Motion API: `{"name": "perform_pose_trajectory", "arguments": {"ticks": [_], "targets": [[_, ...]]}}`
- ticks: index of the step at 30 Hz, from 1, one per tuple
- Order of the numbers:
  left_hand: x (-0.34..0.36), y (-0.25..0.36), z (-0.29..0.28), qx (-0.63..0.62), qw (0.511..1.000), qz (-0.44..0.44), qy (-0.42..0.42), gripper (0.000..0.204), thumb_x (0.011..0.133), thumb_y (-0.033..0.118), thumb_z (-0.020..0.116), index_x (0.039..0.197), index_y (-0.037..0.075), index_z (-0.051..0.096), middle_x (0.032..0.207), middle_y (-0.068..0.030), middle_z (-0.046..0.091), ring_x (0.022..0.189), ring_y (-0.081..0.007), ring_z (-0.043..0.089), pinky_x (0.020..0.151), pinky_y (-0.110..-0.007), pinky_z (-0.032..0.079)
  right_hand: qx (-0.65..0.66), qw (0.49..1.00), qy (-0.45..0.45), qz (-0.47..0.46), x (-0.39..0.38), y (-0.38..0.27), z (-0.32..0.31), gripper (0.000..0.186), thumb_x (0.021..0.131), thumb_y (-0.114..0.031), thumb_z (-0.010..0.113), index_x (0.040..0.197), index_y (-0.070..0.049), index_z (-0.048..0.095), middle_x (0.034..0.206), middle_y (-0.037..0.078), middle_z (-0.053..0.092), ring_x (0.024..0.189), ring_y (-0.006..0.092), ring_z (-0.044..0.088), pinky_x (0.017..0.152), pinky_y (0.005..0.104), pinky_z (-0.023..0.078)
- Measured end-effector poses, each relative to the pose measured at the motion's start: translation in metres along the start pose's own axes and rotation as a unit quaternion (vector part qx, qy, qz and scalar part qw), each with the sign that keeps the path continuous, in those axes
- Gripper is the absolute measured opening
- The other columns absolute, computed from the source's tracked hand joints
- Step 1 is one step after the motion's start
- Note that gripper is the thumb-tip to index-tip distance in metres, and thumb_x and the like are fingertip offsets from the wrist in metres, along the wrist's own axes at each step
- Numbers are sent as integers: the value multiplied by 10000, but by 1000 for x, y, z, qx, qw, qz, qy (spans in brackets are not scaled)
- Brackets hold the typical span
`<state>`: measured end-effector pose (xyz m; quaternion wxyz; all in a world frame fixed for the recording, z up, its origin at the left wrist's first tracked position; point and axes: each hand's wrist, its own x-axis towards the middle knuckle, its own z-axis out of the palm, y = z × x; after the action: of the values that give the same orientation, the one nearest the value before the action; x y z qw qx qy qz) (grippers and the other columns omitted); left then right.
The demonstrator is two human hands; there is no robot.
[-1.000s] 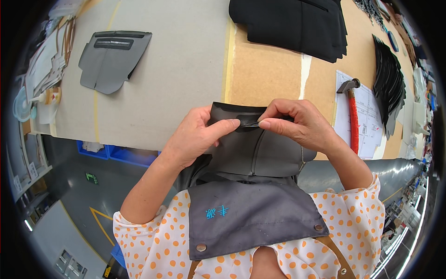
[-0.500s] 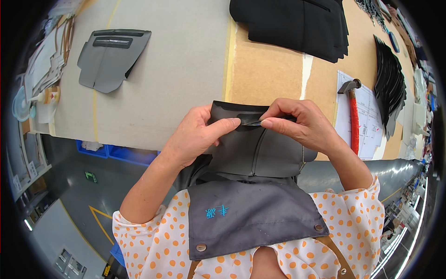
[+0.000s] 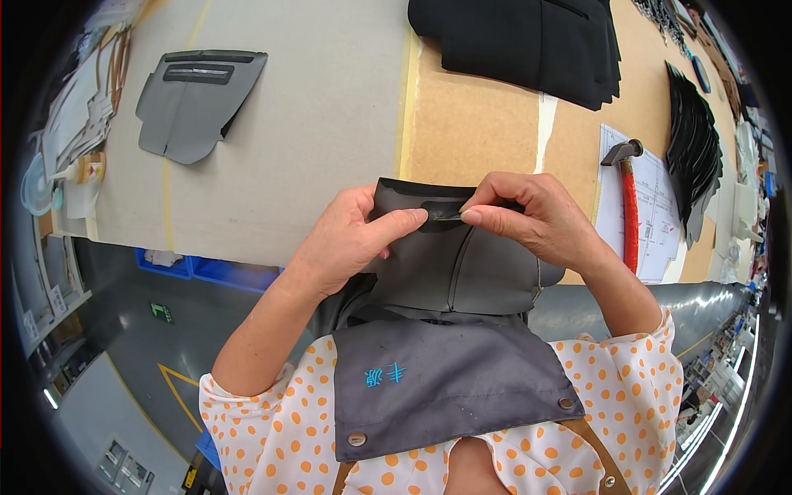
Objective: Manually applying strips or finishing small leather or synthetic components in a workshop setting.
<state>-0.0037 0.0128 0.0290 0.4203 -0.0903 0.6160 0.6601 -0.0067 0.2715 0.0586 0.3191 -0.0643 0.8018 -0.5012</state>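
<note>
A dark grey panel [image 3: 417, 268], which looks like leather, hangs at the table's near edge in front of my apron. It has a black top band, a slot with a dark border, and a seam running down its middle. My left hand [image 3: 351, 235] grips the panel's left side, thumb lying on the front by the slot's left end and fingers behind. At the slot's right part, the thumb and forefinger of my right hand [image 3: 532, 216] are pinched together. Between the two thumbs shows a thin pale line; what the right fingertips pinch is too small to make out.
A similar grey panel [image 3: 194, 107] lies at the far left. Stacked black panels [image 3: 520, 49] sit at the back, and fanned black pieces [image 3: 691, 153] at the right. A red-handled hammer [image 3: 629, 210] rests on a printed sheet [image 3: 656, 235]. Blue bins [image 3: 231, 275] stand below the table.
My right fingertips have shifted very slightly left along the slot, and the shiny strip between the thumbs now looks thinner. The left hand keeps its place.
</note>
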Motion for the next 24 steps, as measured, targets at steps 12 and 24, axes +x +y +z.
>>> {"name": "perform_pose_trajectory", "arguments": {"ticks": [12,24], "targets": [[5,2,-12,4,1000,11,12,188,953,222,738,1012,44,745,892,15,725,759,-36,600,625,-218,451,74,996,48,13,-16,25,-30,213,1009,-218,692,986,-7,718,793,-32,642,752,53,565,669,238,465],[17,20,-40,125,992,24,-3,196,930,299,780,920,108,736,806,60,685,717,-25,560,622,-209,427,-190,939,181,-224,11,25,-23,467,939,-359,755,1276,-44,676,1302,137,638,1229,295,561,1013,398,453]]}}
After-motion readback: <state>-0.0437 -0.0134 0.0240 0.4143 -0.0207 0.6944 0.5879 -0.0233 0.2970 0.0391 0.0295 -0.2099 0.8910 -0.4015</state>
